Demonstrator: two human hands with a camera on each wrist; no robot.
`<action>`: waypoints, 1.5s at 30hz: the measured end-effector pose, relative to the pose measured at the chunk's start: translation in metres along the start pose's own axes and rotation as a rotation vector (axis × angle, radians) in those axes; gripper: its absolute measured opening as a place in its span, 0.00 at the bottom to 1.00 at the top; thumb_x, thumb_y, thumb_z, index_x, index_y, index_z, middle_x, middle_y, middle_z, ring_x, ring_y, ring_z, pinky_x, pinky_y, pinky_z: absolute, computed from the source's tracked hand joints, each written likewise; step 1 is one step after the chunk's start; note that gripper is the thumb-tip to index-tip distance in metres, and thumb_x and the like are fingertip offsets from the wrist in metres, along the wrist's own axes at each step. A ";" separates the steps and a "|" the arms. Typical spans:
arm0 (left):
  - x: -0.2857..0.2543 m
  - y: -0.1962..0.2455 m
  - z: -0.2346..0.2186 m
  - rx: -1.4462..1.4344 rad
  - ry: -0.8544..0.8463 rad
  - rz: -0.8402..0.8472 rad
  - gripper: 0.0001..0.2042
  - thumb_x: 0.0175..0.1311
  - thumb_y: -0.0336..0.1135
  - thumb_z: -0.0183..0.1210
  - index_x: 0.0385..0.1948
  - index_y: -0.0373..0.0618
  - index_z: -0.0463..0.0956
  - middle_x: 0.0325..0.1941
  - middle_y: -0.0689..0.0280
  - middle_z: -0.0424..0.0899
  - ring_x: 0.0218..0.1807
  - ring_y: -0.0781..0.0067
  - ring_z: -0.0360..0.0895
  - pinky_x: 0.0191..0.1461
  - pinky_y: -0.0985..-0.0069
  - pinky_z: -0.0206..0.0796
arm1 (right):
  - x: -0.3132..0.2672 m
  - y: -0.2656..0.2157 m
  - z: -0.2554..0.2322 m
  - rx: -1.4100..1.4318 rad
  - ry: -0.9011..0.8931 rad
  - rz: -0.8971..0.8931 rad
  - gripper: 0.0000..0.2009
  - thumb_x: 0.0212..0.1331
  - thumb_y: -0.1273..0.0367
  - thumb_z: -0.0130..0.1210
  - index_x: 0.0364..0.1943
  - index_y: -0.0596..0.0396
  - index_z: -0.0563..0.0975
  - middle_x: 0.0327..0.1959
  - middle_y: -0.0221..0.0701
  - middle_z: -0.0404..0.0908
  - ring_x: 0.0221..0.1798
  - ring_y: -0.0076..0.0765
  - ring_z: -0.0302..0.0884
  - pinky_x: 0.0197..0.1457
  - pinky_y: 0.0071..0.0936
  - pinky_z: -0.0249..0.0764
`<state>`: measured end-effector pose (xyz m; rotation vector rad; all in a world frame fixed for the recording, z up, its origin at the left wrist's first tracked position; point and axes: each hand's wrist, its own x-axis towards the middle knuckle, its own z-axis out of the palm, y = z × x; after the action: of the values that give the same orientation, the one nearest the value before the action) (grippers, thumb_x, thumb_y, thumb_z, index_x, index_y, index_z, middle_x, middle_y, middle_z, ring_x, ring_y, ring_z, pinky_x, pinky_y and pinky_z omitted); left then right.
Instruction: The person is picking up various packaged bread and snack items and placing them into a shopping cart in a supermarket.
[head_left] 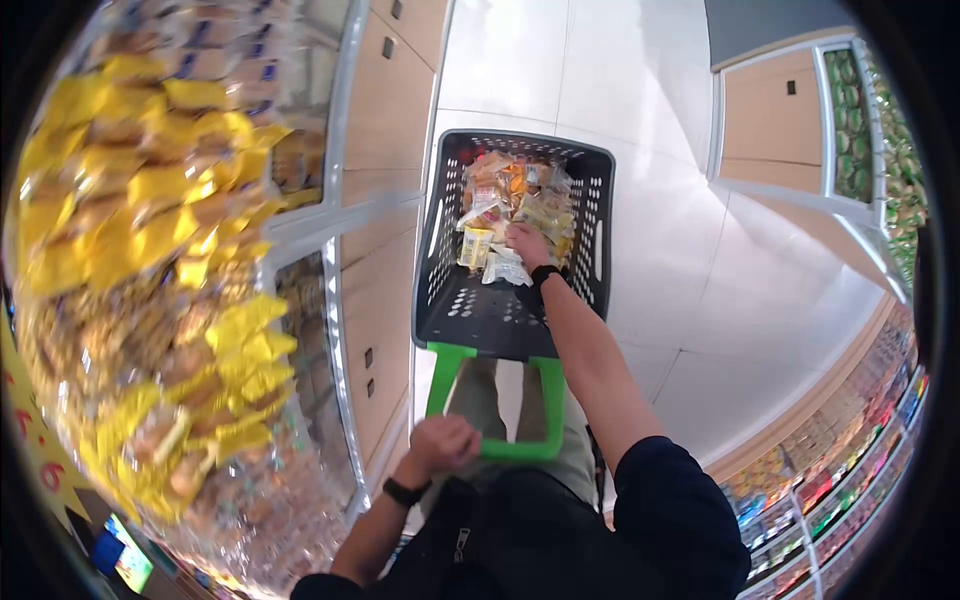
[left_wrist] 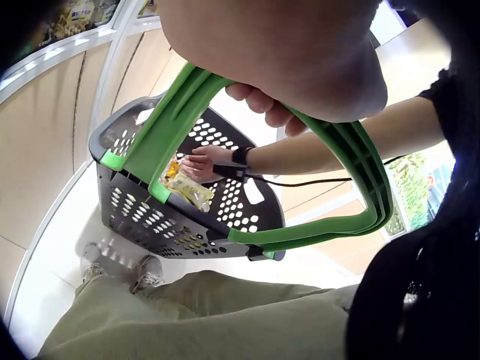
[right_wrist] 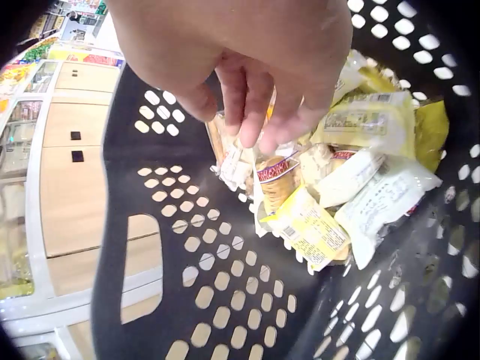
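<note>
Shopper's left hand (head_left: 443, 441) curls tight round green handle (head_left: 500, 447) of dark perforated shopping basket (head_left: 448, 300), on near side of basket. Right hand (head_left: 527, 243) reaches inside, fingers (right_wrist: 255, 112) loose and pointing down over pile of snack packets (right_wrist: 352, 180), pinching nothing; whether they touch packets can't be told. Packets bunch at basket's far end; perforated floor nearer handle is bare. White floor tiles (head_left: 650, 150) open wide beyond basket's far rim and to its right. Display w/ yellow packets (head_left: 160, 230) crowds basket's left side.
</note>
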<state>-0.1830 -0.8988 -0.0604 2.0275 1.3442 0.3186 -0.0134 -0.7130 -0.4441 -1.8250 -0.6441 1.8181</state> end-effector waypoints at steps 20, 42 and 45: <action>0.022 -0.033 -0.007 -0.080 -0.004 -0.089 0.11 0.51 0.32 0.61 0.14 0.48 0.68 0.15 0.69 0.65 0.17 0.71 0.67 0.21 0.74 0.56 | 0.097 0.005 0.029 -0.965 -0.162 -0.566 0.07 0.49 0.74 0.61 0.33 0.54 0.84 0.36 0.40 0.85 0.43 0.49 0.82 0.48 0.41 0.78; 0.009 -0.023 -0.001 -0.085 0.167 -0.069 0.08 0.46 0.28 0.60 0.13 0.47 0.70 0.13 0.68 0.65 0.15 0.69 0.67 0.19 0.72 0.56 | 0.022 -0.031 0.034 -1.456 -0.281 -0.345 0.18 0.55 0.73 0.52 0.52 0.52 0.80 0.60 0.36 0.75 0.61 0.50 0.73 0.56 0.47 0.77; 0.010 -0.014 -0.006 -0.060 0.198 -0.055 0.10 0.47 0.27 0.61 0.12 0.47 0.68 0.13 0.68 0.65 0.15 0.68 0.67 0.19 0.71 0.58 | 0.011 -0.024 0.015 -1.287 -0.194 -0.400 0.13 0.55 0.71 0.55 0.45 0.55 0.81 0.49 0.43 0.80 0.51 0.52 0.79 0.55 0.43 0.76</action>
<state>-0.1920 -0.8844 -0.0672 1.9465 1.4883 0.5397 -0.0287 -0.6874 -0.4377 -1.8867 -2.4430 1.3228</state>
